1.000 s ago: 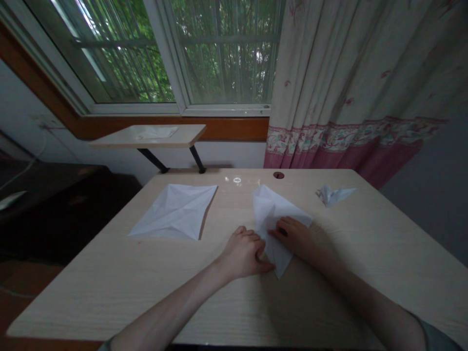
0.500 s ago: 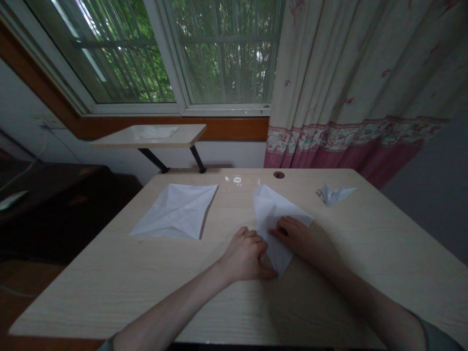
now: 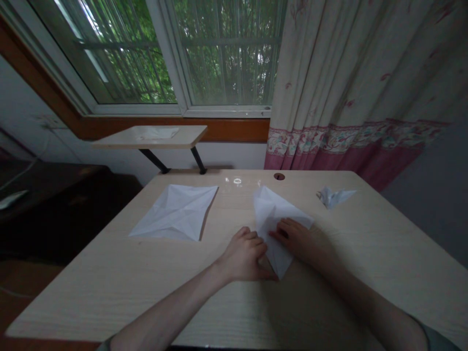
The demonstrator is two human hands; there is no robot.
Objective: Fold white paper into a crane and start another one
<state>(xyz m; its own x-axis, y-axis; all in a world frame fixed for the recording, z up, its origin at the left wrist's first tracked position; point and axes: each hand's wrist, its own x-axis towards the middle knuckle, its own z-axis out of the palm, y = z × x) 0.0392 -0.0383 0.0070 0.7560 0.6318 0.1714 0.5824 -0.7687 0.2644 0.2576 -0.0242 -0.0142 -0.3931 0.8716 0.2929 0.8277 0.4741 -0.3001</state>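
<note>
Folded white paper [image 3: 271,213] lies on the bench [image 3: 146,287]; my left hand [image 3: 245,256], fingers curled, touches its left edge; my right hand [image 3: 298,239], half-curled, rests on top. Whether either grips, I cannot tell.

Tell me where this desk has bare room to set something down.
Bare desk: near left, between flat sheet and left forearm; right side, between small paper figure and right forearm. Crowded: centre, where left hand and right hand touch the folded paper.
</note>
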